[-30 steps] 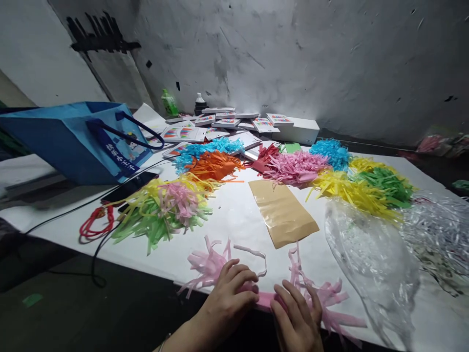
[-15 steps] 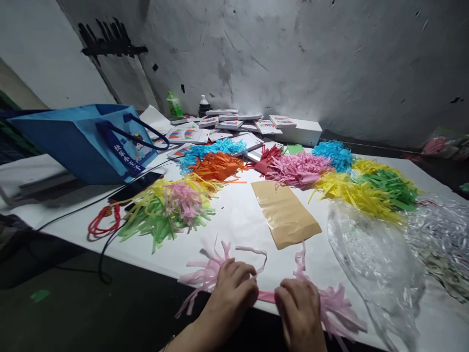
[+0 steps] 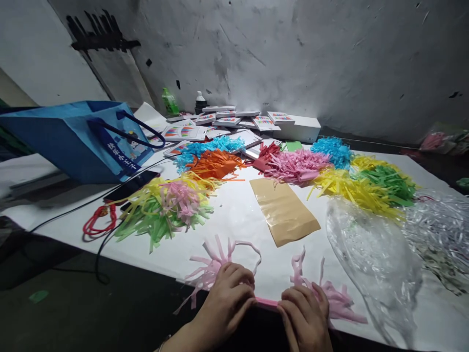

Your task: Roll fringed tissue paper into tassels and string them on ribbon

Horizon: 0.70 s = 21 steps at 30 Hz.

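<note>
A pink tissue paper tassel (image 3: 266,303) stretches between my two hands at the table's front edge, its middle rolled into a narrow band. My left hand (image 3: 231,298) is closed around the band's left part, and a fringe of pale pink strips fans out beyond it. On the right side my right hand (image 3: 305,313) pinches the band, with the other fringe spreading past its fingers. Just beyond the hands lies a flat tan sheet (image 3: 285,211) with a shiny surface. To the left of it rests a pile of green, yellow and pink tassels (image 3: 164,208).
A blue gift bag (image 3: 73,142) stands at the left, near a phone (image 3: 137,183), a red cord (image 3: 98,222) and a black cable. Orange tassels (image 3: 216,166) and pink tassels (image 3: 298,165) lie farther back, before stacked packets (image 3: 185,133). Clear plastic bags (image 3: 373,259) cover the right side.
The pink band between my hands now looks narrower and more tightly rolled. My right hand has shifted slightly, its fingers curling closer around the band. The view has moved a little.
</note>
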Tool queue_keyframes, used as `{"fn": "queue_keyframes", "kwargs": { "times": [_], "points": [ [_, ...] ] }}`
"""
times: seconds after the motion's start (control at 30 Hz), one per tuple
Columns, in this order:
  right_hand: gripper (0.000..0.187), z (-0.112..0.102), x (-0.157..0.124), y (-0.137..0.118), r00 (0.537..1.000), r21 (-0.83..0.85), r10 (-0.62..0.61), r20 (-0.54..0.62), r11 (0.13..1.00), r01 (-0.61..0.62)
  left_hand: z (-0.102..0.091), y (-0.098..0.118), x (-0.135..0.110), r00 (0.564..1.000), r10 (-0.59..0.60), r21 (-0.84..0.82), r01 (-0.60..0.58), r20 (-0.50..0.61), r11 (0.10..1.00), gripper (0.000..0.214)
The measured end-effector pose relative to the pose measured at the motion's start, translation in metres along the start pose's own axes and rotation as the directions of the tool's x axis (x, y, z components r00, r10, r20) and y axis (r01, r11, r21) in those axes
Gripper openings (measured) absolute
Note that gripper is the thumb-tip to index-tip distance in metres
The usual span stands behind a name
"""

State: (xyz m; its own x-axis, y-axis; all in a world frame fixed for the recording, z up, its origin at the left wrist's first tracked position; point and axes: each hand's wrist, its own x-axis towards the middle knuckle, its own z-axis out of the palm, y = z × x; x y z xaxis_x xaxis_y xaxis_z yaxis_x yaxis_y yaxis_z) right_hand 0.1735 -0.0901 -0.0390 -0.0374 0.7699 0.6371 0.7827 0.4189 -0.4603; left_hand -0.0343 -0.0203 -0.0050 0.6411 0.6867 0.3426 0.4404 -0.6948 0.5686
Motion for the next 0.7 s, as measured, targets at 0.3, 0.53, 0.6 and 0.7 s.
{"fn": "queue_keyframes", "kwargs": {
  "times": [0.3,0.53,0.6,0.7],
  "points": [
    [0.021,0.020,-0.003,-0.011,0.992,-0.092,-0.002,-0.123,0.996,-0.010,0.005,0.018,0.012,0.974,-0.216,0.171,0.202,0.067,0.964,0.009],
    [0.021,0.000,-0.001,-0.012,0.970,-0.208,-0.241,-0.018,0.950,0.232,-0.008,0.021,0.006,0.991,-0.128,0.112,0.122,0.046,0.986,0.015],
    [0.022,-0.014,0.005,-0.013,0.940,-0.248,-0.340,-0.040,0.914,0.320,-0.021,0.027,0.008,0.993,-0.108,0.027,0.107,0.045,0.994,0.020],
    [0.025,-0.034,0.018,-0.016,0.881,-0.363,-0.453,-0.140,0.851,0.380,-0.035,0.041,0.020,0.963,-0.150,-0.259,0.208,0.226,0.943,0.022]
  ]
}}
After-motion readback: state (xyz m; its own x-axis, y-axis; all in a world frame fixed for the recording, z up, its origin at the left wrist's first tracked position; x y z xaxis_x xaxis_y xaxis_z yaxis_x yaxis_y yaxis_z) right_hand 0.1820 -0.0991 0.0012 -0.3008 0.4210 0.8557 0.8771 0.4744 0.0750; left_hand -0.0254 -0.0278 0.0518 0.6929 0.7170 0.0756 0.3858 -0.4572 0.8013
